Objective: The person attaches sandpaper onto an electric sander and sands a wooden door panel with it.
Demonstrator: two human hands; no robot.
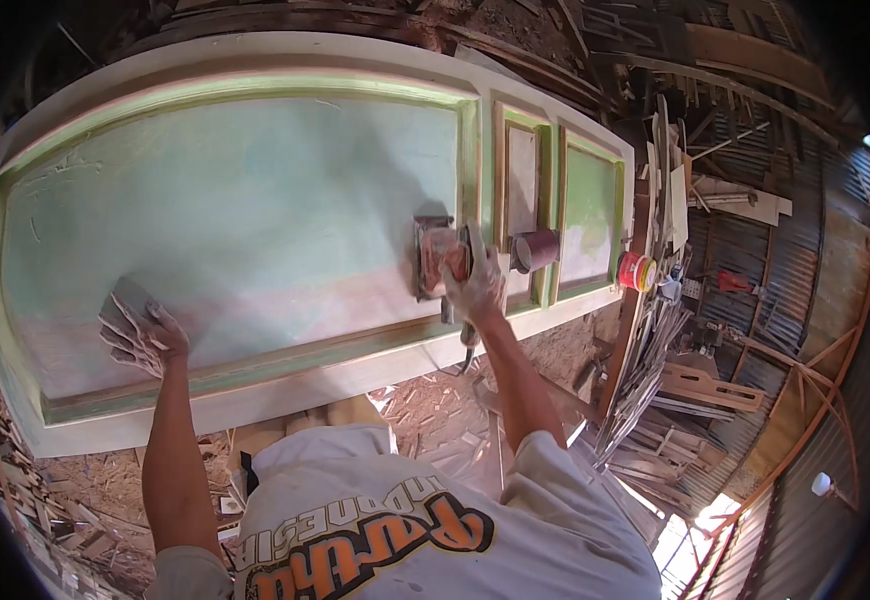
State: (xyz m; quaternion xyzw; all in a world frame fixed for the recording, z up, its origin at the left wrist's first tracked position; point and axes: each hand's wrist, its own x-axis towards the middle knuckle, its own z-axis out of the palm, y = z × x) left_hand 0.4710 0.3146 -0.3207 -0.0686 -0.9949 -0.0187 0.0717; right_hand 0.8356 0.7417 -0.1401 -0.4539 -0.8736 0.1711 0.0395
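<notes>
A large door (285,402) lies flat before me, its panels painted a patchy green, worn pale in places. My right hand (477,285) is wrapped round a red-and-black electric sander (438,262), which sits on the right end of the big panel (245,200). A cord (470,358) hangs from it past the door's near edge. Farther left, my left hand (145,335) rests on the same panel with its dusty fingers spread. The dark patch by its fingertips could be shadow; I cannot tell.
A roll of brown sandpaper (536,250) lies on the door between the smaller panels. At the door's right end stands a red-and-yellow tub (637,271). Stacked boards (645,370) and wood scraps (435,410) surround the door, with corrugated metal walls (835,440) to the right.
</notes>
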